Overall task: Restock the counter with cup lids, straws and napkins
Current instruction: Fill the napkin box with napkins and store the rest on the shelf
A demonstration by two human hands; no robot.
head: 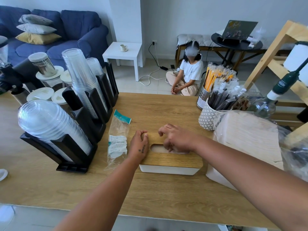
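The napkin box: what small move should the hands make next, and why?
Probably lift the wooden lid off the white box. The lid sits closed; the left hand grips its left end, and the right hand curls its fingers at the slot. The napkin pack waits just right of the box, so opening comes first. How full the box is, I cannot tell.

blue sofa (75, 24) | white side table (113, 50) | seated person (191, 69) | laptop (238, 29)

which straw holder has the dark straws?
The white diamond-patterned cup, in front; the metal holder behind it holds yellow straws.
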